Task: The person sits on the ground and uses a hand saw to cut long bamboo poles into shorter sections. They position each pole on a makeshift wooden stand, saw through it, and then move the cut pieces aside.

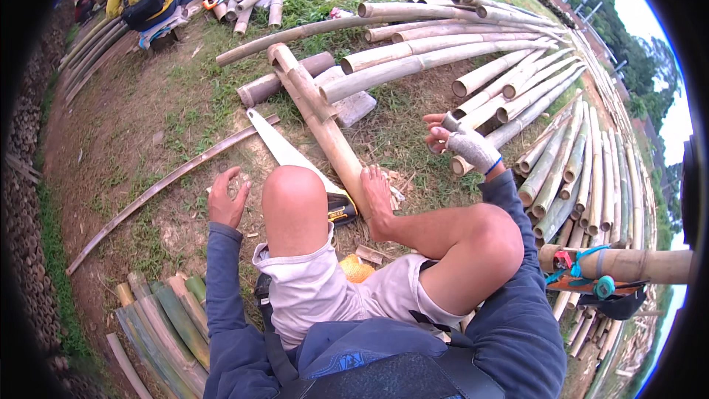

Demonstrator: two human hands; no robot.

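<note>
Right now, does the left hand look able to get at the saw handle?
Probably not straight across: the left knee stands between the left hand and the saw handle. The blade lies out past that knee, so it looks easier to get at.

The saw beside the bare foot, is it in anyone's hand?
No, the saw is out of hand: the left hand is apart to its left, the right hand well off to its right.
</note>
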